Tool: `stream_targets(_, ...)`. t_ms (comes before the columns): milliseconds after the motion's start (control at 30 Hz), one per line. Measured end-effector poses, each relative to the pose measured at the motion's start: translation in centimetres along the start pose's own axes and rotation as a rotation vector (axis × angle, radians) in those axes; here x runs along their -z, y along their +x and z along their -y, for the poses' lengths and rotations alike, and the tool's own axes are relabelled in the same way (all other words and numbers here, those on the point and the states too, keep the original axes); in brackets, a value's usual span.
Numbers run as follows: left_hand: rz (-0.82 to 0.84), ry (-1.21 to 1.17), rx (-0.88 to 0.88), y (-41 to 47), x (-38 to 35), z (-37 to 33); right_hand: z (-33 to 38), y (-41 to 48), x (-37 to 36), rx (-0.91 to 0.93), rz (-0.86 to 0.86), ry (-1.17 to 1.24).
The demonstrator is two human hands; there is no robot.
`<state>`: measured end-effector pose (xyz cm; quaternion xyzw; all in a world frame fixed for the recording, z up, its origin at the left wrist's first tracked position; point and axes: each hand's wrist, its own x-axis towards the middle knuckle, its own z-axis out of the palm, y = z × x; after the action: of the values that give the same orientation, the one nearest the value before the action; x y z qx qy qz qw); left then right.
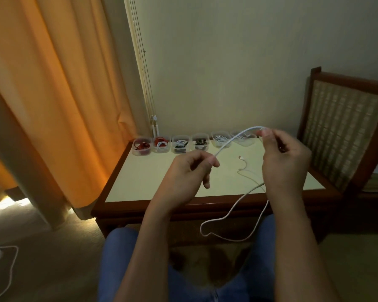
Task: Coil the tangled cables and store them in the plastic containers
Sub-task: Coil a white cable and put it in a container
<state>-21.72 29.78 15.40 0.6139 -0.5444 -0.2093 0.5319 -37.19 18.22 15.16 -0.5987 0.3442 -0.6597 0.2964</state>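
Cable (229, 140): white, arched above desk (162, 182) — axis near-left to far-right.
Left hand (190, 171): pinching the near-left point.
Right hand (284, 162): pinching the far-right point — slack hanging beneath.
Containers (179, 144): far desk edge.

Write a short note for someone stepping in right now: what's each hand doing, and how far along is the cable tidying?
The left hand pinches the white cable; the right hand pinches it further along, raised.
Its slack hangs in a loop over the front of the table; one plug lies on top.
The plastic containers line the back edge, several already holding cables.
Left: coil this cable, store it.
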Motion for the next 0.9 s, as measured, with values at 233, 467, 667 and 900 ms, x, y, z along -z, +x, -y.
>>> stream_targets(233,0.105,0.257,0.032,0.2,-0.4,0.0,-1.6,0.2,-0.2,-0.109,-0.226,0.026)
stream_targets(467,0.043,-0.326,-0.079,0.9,-0.2,-2.7,-2.7,0.5,0.3,-0.16,-0.006,-0.101)
stream_targets(667,0.076,-0.87,-0.119,3.5,-1.2,-6.6,-2.3,-0.6,-0.6,-0.088,0.504,-0.219)
stream_targets(900,-0.134,-0.382,-0.257,5.7,0.0,-7.7,1.5,-0.1,1.3,0.159,0.595,-0.099)
